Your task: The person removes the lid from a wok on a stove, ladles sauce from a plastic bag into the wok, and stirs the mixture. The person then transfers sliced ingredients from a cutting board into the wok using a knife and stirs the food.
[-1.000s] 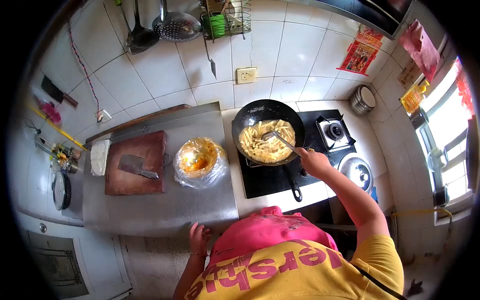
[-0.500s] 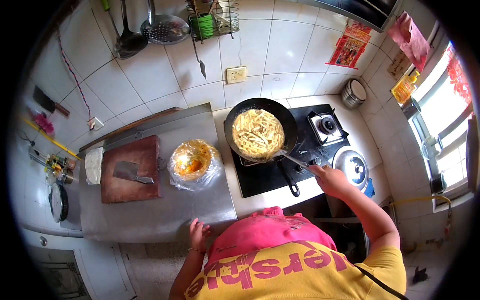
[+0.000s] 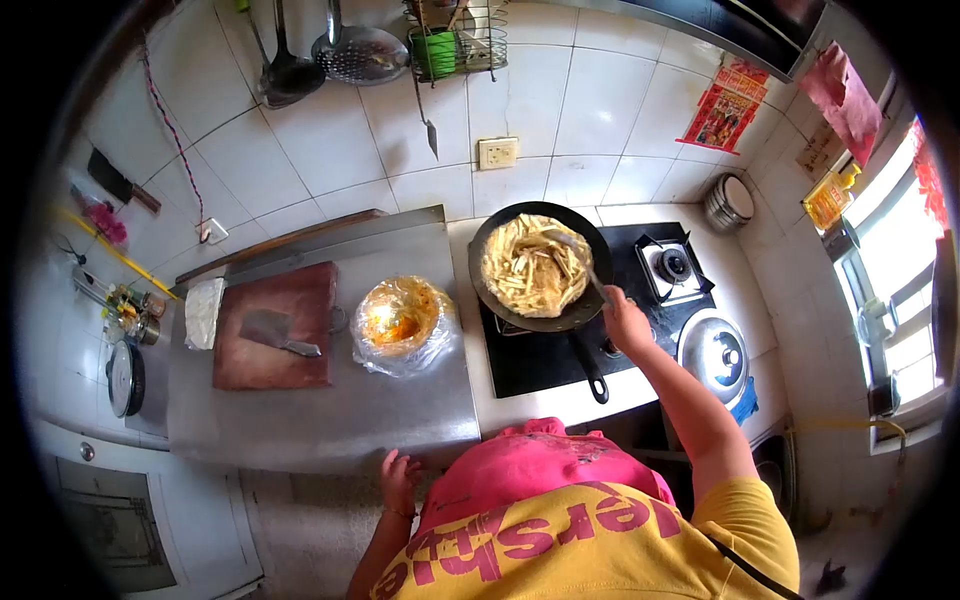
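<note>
My right hand (image 3: 627, 322) is closed round the handle of a metal spatula (image 3: 597, 284), just beyond the right rim of a black wok (image 3: 487, 301). The spatula's head lies among pale, stick-shaped pieces of food (image 3: 532, 268) at the upper right of the wok. The wok sits on the left side of the black stove (image 3: 520, 368), its handle pointing toward my body. My left hand (image 3: 400, 478) hangs at the counter's front edge with its fingers apart, holding nothing.
On the steel counter (image 3: 300, 430) are a cleaver (image 3: 268, 328) on a brown cutting board (image 3: 235, 360) and a plastic-wrapped bowl (image 3: 400, 320) with orange residue. A metal lid (image 3: 712, 352) lies right of the stove. A second burner (image 3: 673, 266) is at the back right. Ladles (image 3: 290, 80) hang on the wall.
My right hand has moved up and toward the wok. The spatula has gone from the wok's lower right edge to the upper right of the food, which is spread differently.
</note>
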{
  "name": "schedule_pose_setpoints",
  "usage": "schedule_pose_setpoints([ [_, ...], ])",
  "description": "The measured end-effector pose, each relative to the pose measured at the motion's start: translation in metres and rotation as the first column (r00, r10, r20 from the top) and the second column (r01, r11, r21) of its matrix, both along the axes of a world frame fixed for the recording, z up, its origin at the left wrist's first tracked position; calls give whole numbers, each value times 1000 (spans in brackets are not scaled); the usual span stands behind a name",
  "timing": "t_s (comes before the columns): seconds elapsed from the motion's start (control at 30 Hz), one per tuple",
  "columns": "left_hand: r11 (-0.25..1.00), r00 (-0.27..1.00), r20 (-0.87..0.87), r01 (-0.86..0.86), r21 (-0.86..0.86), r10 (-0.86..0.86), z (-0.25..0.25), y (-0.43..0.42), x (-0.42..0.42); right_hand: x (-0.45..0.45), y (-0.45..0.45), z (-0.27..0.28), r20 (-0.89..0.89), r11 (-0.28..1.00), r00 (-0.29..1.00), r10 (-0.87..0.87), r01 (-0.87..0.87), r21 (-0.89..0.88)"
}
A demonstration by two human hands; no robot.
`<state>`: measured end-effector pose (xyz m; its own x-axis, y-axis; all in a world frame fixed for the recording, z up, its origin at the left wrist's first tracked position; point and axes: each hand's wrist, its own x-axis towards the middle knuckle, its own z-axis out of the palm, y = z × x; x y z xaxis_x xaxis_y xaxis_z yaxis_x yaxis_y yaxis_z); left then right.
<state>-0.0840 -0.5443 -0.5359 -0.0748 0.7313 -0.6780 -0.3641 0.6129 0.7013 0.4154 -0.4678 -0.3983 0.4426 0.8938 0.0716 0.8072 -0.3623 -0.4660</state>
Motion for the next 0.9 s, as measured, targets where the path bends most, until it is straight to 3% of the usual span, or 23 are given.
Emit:
schedule_pose_setpoints([
  [0.13,1000,1000,-4,-14,8,14,-2,-8,0,23,4,-18,-95,992,988,-119,116,-42],
  [0.2,1000,999,-38,-19,-15,18,5,-12,1,31,8,-53,-165,983,981,-101,124,134],
  [0.23,1000,999,-38,-25,-18,24,0,-15,-1,16,8,-40,-554,969,797,-239,233,-82],
  [0.3,999,1000,-6,19,50,-18,-14,-17,-7,-14,1,-18,-900,935,279,-334,220,-279],
  [0.33,998,1000,-6,18,52,-18,-10,-16,-5,-28,1,-9,-937,932,120,-328,202,-300],
  [0.37,1000,1000,-25,-2,22,3,-6,-15,-2,-29,3,-11,-937,932,120,-328,202,-301],
  [0.43,1000,999,-45,-23,-9,23,0,-14,0,-37,9,-1,-904,938,-357,-235,160,-308],
  [0.47,999,998,-49,-29,-23,27,1,-13,0,-43,8,5,-932,935,-271,-240,192,-297],
  [0.5,999,998,-54,-34,-36,32,2,-12,0,-50,8,15,-932,936,-271,-239,192,-296],
  [0.57,999,999,-43,-28,-19,27,0,-10,-4,-59,7,27,-975,970,0,-221,99,-220],
  [0.6,1000,999,-35,-24,-7,24,1,-12,-5,-62,5,34,-975,970,-1,-224,93,-223],
  [0.67,1000,999,-37,-19,-12,19,1,-10,-6,-67,1,40,-921,983,353,-165,-15,-182],
  [0.7,1000,999,-33,-8,-11,8,1,-8,-5,-67,0,33,-922,983,351,-164,-19,-182],
  [0.73,1000,999,-34,-11,-11,11,1,-7,-4,-67,-2,20,-772,994,636,4,-90,-68],
  [0.8,1000,1000,-14,-14,-8,14,4,-4,-1,-69,-6,7,-469,974,855,222,-215,71],
  [0.9,1000,1000,16,-2,28,2,-3,-1,-1,-70,-12,1,-307,962,924,229,-263,-75],
])
